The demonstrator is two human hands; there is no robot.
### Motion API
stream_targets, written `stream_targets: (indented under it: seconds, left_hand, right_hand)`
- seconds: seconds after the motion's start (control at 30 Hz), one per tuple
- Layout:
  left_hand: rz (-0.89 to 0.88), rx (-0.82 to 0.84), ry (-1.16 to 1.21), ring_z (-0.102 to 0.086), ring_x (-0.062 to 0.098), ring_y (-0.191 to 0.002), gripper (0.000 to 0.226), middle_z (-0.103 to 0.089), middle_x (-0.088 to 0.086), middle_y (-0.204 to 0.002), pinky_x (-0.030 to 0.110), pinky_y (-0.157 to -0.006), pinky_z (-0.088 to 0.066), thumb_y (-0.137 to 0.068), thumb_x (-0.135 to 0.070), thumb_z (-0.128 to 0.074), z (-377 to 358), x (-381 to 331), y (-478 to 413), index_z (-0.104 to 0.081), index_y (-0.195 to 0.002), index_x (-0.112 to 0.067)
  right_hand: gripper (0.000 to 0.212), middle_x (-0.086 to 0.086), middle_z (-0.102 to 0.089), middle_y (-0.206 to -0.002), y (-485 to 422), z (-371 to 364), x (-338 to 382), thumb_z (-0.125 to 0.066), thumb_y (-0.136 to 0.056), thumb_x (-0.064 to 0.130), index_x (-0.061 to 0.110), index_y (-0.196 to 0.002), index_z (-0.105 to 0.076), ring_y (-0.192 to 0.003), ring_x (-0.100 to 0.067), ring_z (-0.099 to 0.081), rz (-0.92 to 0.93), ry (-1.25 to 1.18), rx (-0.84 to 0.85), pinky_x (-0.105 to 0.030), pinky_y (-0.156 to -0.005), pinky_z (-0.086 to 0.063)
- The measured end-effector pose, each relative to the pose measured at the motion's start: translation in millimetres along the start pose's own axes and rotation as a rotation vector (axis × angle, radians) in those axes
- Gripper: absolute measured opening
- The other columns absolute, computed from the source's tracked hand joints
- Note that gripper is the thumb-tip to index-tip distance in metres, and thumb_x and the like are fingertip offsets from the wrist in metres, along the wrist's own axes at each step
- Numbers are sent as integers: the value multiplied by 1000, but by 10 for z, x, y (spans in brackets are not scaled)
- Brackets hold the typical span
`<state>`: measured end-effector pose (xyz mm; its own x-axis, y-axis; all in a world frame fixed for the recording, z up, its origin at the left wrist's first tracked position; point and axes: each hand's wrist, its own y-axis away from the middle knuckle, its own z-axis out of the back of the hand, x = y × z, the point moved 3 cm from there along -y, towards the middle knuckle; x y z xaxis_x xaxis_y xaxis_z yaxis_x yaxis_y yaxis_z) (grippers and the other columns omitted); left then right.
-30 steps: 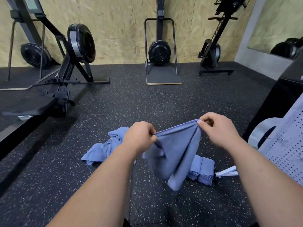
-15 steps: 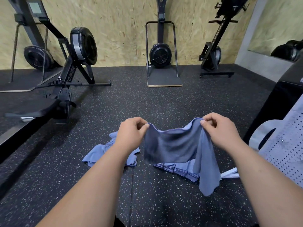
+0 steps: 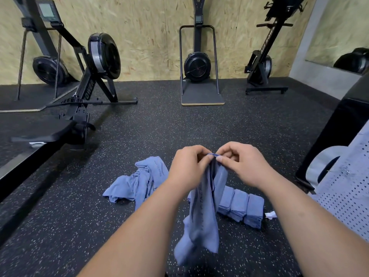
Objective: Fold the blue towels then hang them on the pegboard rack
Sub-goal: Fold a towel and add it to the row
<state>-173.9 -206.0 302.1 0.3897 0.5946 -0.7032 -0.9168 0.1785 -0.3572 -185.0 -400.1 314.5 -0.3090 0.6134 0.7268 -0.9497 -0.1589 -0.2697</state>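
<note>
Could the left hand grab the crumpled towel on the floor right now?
Probably not yet: the left hand pinches the held towel together with the right hand. Nothing blocks the way to the crumpled towel once it lets go.

Speckled floor [image 3: 179, 126]: crumpled towel [image 3: 137, 182], folded towels [image 3: 243, 206]

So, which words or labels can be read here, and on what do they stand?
"AIRROWE": beam of the upright machine, on the right; end hidden.
"POWE": leg of the left rower; end unclear.
Print on the crumpled towel and the held towel: too blurred.
The rower's monitor: unreadable.
</note>
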Motion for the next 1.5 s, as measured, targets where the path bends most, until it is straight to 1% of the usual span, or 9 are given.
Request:
stream_targets:
  seconds: [0.23,0.4,0.53,0.67,0.77,0.9,1.07,1.2,1.5]
  left_hand:
    - [22,-48,47,-60,2,-66,5,-69,-16,-70,28,-70,-52,-95,-33,-76,46,35,-28,-79,-91,-31]
    - [67,-132,68,-58,2,-64,8,-67,-14,-69,22,-65,-46,-96,-33,-75,141,69,-45,-78,-89,-32]
    - [164,-298,159,-56,-1,-61,11,-67,-13,-68,15,-63,-43,-97,-28,-74,291,95,-56,-78,-87,-29]
    - [343,-545,201,-63,3,-70,9,-70,-13,-74,30,-79,-55,-98,-28,-72,507,296,-75,-77,-90,-27]
    - [372,-436,92,-59,-4,-71,7,-67,-14,-75,32,-82,-53,-98,-27,-71,502,376,-78,-77,-102,-27]
    - [182,-101,44,-56,1,-64,38,-63,-9,-68,23,-70,-43,-95,-28,-76,197,257,-77,-67,-131,-36]
    - [-22,168,58,-51,0,-60,30,-59,-19,-62,20,-64,-41,-96,-26,-74,-143,7,4,-73,-123,-39]
    - [40,160,60,-55,-4,-57,4,-64,-15,-67,11,-56,-37,-97,-28,-75,-152,-3,10,-78,-100,-27]
    - [180,-57,-25,-61,4,-71,13,-68,-15,-72,26,-67,-47,-97,-30,-72,60,208,-72,-71,-84,-29]
  right_hand:
    - [17,9,-73,-82,15,31,-61,-85,-88,28,31,-87,-69,-65,-3,-59,-23,133,68,-19,-67,-48]
    - [18,14,-73,-78,-1,43,-190,-86,-87,25,30,-84,-69,-70,-12,-66,-71,165,111,-37,-77,-57]
    - [15,16,-74,-77,23,104,-318,-85,-89,30,32,-83,-71,-70,-16,-69,-138,200,112,-38,-72,-58]
    - [13,15,-73,-70,54,281,-460,-84,-89,37,34,-80,-75,-67,-11,-66,-210,282,4,-27,-62,-47]
    - [12,16,-70,-65,71,353,-480,-84,-88,37,36,-79,-78,-66,-5,-63,-224,275,-99,-25,-62,-45]
    - [10,21,-72,-71,41,257,-325,-84,-88,37,40,-81,-78,-68,0,-65,-124,216,-73,-24,-66,-49]
    - [2,19,-73,-74,-17,58,-32,-81,-91,38,39,-88,-80,-69,-1,-64,11,161,-6,-21,-66,-47]
    - [5,17,-73,-74,-23,62,-59,-82,-90,40,38,-86,-80,-67,-1,-64,-13,141,0,-23,-65,-47]
    - [10,14,-75,-75,44,229,-336,-86,-88,35,35,-83,-78,-68,-4,-65,-140,224,36,-26,-65,-47]
